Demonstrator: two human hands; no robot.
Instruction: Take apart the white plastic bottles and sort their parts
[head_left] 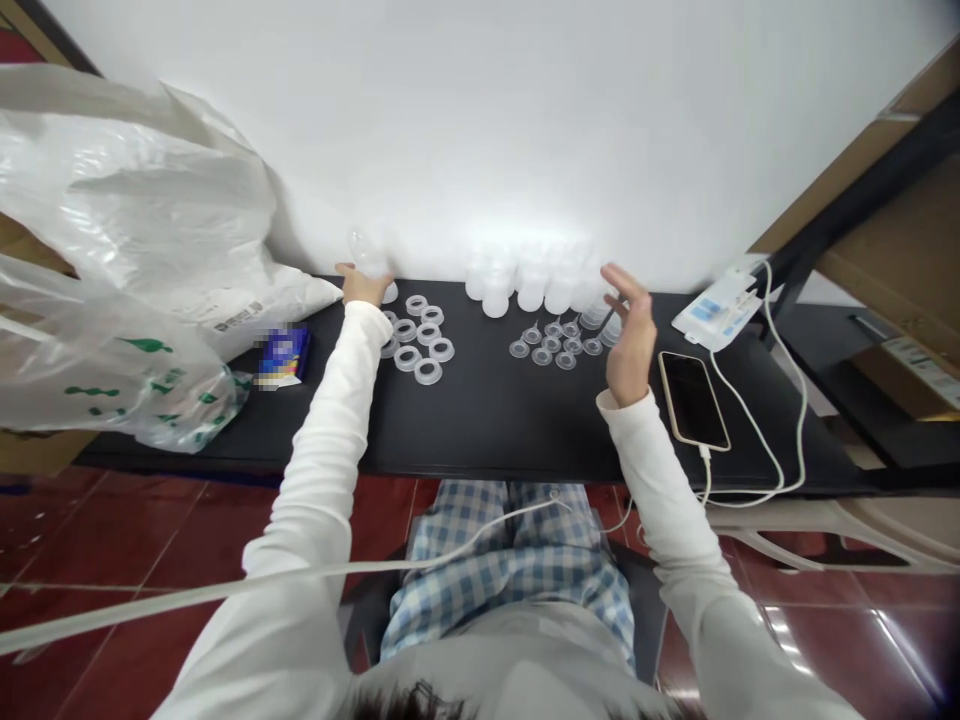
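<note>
At the back left of the black table, my left hand (365, 287) is wrapped round a translucent bottle with a clear domed top (361, 246); its lower part is mostly hidden by the hand. My right hand (631, 345) is raised at the right with its fingers stretched out and nothing seen in them. Just left of it lie clear round caps (594, 317), partly covered by the fingers. Several frosted white bottles (495, 296) stand grouped against the wall. Translucent rings (428, 371) lie near my left hand, and small clear discs with stems (566, 360) lie nearer my right.
Large white plastic bags (172, 200) crowd the left side, beside a small blue packet (285, 355). On the right are a phone (694, 400) on a charging cable and a white power strip (718, 310). A white cord (300, 572) crosses in front of my lap.
</note>
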